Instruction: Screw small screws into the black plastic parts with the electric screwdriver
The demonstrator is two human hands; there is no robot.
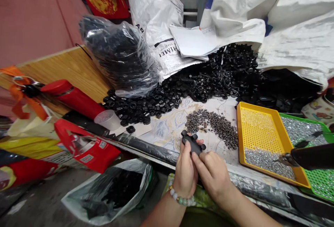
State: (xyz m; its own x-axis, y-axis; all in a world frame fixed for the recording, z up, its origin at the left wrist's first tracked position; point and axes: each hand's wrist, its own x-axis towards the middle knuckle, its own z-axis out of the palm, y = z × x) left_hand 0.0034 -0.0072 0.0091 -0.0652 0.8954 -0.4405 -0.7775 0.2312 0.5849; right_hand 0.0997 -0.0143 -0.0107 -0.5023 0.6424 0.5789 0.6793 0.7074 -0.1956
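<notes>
Fingers hide much of the black plastic part [193,144], held at the near edge of the surface [169,129]: the left hand [184,171] has its grip shut round the part's lower end, and the right hand [212,173] pinches its side. Its shape is hard to make out. A white sack [159,21] behind shows the letters "HIMEI", partly cut off. Small grey screws [216,126] lie just beyond the hands, the yellow tray [261,129] to their right, leaving open cloth between.

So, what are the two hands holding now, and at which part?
Both hands, left and right, hold one small black plastic part with round knobs, gripping its lower end; the knobbed top stays free.
</notes>
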